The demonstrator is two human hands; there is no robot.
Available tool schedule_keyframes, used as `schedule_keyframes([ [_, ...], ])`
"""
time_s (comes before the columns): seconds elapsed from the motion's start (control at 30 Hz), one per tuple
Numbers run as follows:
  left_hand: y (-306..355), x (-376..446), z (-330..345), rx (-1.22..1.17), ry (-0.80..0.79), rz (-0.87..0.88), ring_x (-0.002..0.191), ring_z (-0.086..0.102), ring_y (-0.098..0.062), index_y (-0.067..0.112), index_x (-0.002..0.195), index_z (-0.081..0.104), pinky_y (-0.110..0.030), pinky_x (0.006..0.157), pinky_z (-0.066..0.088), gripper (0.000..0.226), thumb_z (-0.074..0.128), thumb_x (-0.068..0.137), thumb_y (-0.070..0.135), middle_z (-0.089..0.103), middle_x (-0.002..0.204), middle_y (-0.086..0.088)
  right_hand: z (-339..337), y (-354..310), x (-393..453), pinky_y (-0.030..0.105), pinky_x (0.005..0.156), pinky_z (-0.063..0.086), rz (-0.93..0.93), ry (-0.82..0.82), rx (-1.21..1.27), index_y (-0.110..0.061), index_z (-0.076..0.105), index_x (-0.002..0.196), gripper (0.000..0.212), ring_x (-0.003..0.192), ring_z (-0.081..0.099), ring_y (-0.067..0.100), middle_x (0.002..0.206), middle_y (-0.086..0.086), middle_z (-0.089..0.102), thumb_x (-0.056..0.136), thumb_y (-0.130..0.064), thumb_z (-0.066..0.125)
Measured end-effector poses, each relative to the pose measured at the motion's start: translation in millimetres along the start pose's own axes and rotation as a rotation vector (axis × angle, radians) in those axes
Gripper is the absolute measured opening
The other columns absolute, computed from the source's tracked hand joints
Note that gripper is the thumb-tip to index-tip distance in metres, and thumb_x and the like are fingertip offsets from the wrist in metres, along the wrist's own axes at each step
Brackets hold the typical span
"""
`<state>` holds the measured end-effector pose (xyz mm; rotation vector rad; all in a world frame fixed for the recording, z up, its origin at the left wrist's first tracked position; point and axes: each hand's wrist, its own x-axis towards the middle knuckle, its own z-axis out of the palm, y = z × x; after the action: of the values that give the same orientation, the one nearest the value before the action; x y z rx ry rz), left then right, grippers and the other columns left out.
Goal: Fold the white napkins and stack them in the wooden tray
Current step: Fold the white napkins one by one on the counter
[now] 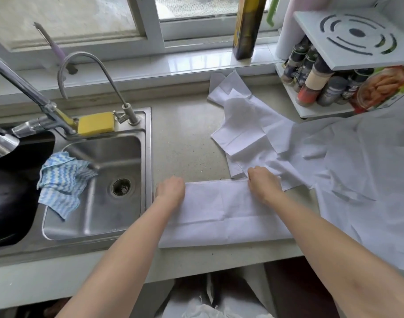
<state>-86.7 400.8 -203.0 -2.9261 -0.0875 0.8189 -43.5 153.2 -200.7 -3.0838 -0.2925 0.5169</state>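
- Both hands sit at the far edge of the napkin (pixel 221 214) being folded: the left hand (pixel 171 189), at about 9 o'clock of the sheet, is curled with its knuckles on the far left corner; whether it pinches the cloth cannot be told.
- Right hand (pixel 263 182), toward 1 o'clock, has its fingers curled down on the far edge, seemingly pinching it.
- To fold well, the person should likely bring the far corners squarely onto the near corners, then press the crease flat.
- The napkin is thin, matte and white, a long rectangle already creased.
- Loose napkins (pixel 247 125) lie rumpled at 1 o'clock; more white sheets (pixel 361 171) spread at 3 o'clock.
- No wooden tray shows.
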Motion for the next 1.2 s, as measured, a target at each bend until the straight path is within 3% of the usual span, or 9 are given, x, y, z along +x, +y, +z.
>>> schedule_keyframes([
  [0.2, -5.6, 4.3, -1.7, -0.073, 0.023, -0.042, 0.113, 0.056, -0.035, 0.003, 0.124, 0.047, -0.040, 0.090, 0.047, 0.027, 0.038, 0.099, 0.006, 0.047, 0.127, -0.015, 2.6, 0.5, 2.3, 0.038, 0.080, 0.040, -0.019, 0.014, -0.011, -0.004, 0.049, 0.108, 0.025, 0.110, 0.049, 0.032, 0.114, 0.016, 0.054, 0.089, 0.004, 0.035],
  [0.33, -10.5, 4.8, -4.0, -0.172, 0.055, -0.046, 0.103, 0.057, -0.037, 0.000, 0.119, 0.044, -0.041, 0.085, 0.046, 0.024, 0.038, 0.096, -0.001, 0.043, 0.122, -0.017, 4.4, 1.1, 3.0, 0.038, 0.083, 0.040, -0.035, 0.015, -0.023, -0.005, 0.048, 0.111, 0.029, 0.111, 0.049, 0.032, 0.115, 0.016, 0.053, 0.088, 0.006, 0.035],
  [0.47, -15.8, 6.7, -5.7, -0.238, 0.069, -0.032, 0.099, 0.056, -0.037, 0.002, 0.112, 0.045, -0.041, 0.082, 0.044, 0.026, 0.036, 0.090, -0.009, 0.047, 0.116, -0.017, 5.8, 0.2, 3.3, 0.037, 0.083, 0.041, -0.037, 0.033, -0.036, -0.005, 0.049, 0.111, 0.029, 0.109, 0.051, 0.032, 0.114, 0.015, 0.055, 0.089, 0.006, 0.033],
  [0.67, -23.4, 11.3, -4.2, -0.279, 0.041, -0.023, 0.103, 0.055, -0.033, 0.004, 0.110, 0.052, -0.039, 0.084, 0.044, 0.023, 0.040, 0.092, -0.004, 0.055, 0.114, -0.015, 6.1, -4.4, 3.9, 0.038, 0.080, 0.044, -0.026, 0.051, -0.031, -0.006, 0.050, 0.107, 0.026, 0.105, 0.056, 0.031, 0.112, 0.014, 0.058, 0.089, 0.006, 0.036],
  [1.2, -29.1, 14.6, -9.9, -0.440, -0.018, -0.097, 0.104, 0.058, -0.034, -0.002, 0.106, 0.059, -0.038, 0.087, 0.048, 0.032, 0.038, 0.085, -0.013, 0.060, 0.113, -0.020, -2.3, -11.7, -0.3, 0.035, 0.083, 0.041, 0.031, 0.030, -0.003, -0.006, 0.052, 0.107, 0.026, 0.108, 0.053, 0.031, 0.113, 0.013, 0.058, 0.085, 0.005, 0.041],
])
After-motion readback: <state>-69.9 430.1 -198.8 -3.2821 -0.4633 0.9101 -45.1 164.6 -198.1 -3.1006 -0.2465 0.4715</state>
